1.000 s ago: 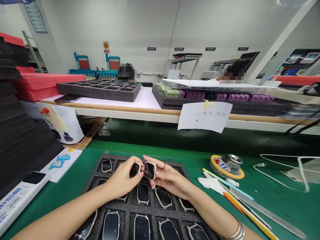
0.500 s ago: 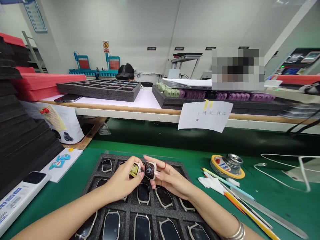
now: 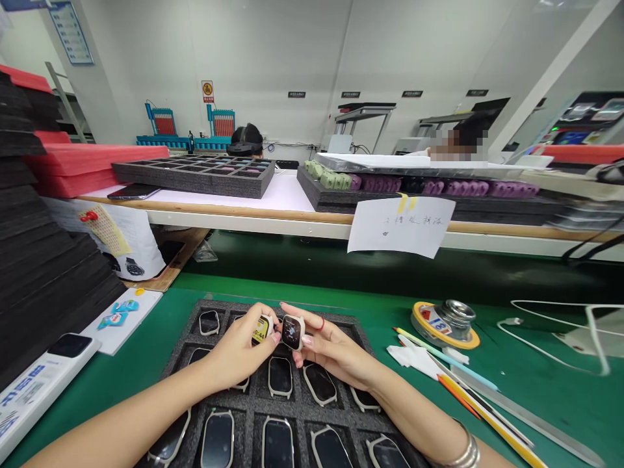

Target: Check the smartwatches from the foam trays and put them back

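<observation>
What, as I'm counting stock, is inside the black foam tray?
Dark-screened watches sit in visible pockets of the tray; left hand, right hand and forearms hide some pockets' contents.

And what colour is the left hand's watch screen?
The screen is mostly yellow, as the head view shows.

The hands (image 3: 234, 356) partly cover the yellow-screened watch (image 3: 260, 330), and the foam tray (image 3: 251, 404) runs out of view below.

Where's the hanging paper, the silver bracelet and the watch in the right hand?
Paper (image 3: 402, 243): head view, lower middle.
Bracelet (image 3: 472, 449): head view, outer edge.
Watch (image 3: 292, 332) in the right hand (image 3: 338, 350): head view, lit screen.
</observation>
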{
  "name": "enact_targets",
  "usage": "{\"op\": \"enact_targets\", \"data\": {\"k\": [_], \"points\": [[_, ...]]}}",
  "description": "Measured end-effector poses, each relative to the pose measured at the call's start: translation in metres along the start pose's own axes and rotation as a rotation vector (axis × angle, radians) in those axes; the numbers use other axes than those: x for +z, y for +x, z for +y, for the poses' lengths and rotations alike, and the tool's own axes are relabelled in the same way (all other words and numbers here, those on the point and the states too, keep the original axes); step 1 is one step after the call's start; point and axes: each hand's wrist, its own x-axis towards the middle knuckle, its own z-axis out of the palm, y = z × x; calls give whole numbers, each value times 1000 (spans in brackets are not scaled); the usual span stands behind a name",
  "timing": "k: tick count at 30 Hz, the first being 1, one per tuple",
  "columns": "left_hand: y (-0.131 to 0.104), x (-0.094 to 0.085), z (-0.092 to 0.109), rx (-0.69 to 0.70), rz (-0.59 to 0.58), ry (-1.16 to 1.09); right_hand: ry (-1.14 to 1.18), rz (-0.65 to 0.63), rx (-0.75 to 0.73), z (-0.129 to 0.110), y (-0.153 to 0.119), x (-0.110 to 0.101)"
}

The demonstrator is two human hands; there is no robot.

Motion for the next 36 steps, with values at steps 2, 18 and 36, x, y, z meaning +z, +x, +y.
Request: {"op": "enact_targets", "data": {"k": [2,18,36], "points": [[0,0,0,9,-9,-7,-7,-8,-1,0,0,0],[0,0,-2,29,-12,-9,-10,-14,-7,0,1,-2],[-2,0,0,14,-9,20,-14,-21,-12,1,2,-2]]}}
